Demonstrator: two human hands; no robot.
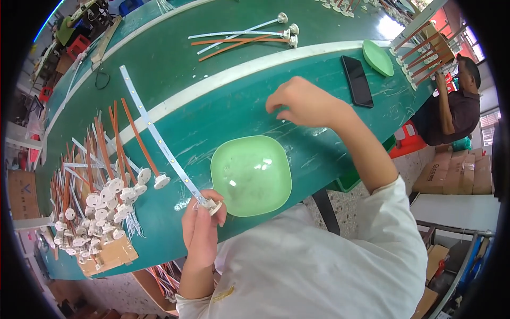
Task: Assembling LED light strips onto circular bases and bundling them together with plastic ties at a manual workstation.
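Note:
My left hand [202,228] is closed on the white round end cap of an LED strip [159,139], close to the table's near edge. The strip, a narrow pale board with small yellow chips, slants up and away to the left. Just right of that hand lies a green plastic dish [252,178] with a rounded square outline. Beyond the dish, my right hand [303,103] hovers over the table with bent fingers, thumb near the index finger. Whatever it pinches, if anything, is too small to make out.
Many strips with white caps [106,202] are heaped at the left, partly on cardboard [109,255]. Several more strips [244,38] lie across the raised far surface. At right are a black phone [357,81], another green dish [377,58] and a seated person [451,106].

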